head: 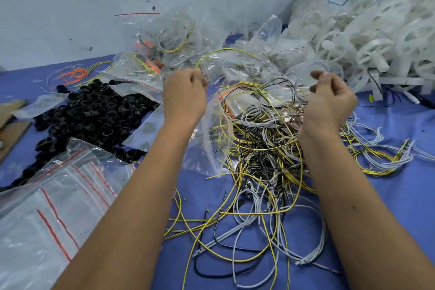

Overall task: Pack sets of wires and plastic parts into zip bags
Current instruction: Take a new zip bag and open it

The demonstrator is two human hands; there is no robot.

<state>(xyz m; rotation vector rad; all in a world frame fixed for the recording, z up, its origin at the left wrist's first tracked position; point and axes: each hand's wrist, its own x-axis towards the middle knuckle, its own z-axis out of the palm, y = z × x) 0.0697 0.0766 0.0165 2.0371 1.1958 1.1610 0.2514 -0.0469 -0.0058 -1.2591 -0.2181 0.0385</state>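
Empty zip bags (44, 209): stacked at lower left on the blue table (400, 195).
Black plastic parts (94, 115): heaped just behind.
Left hand (184, 96): pinching a yellow wire (226, 50) (arching rightward).
Wire tangle (261, 162): centre.
Right hand (329, 101): raised, fingers loosely curled; contents unclear.

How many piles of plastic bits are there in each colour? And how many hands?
Black plastic parts pile: 1
White plastic parts pile: 1
Hands: 2, the left hand pinching a yellow wire, and the right hand
Total: 4
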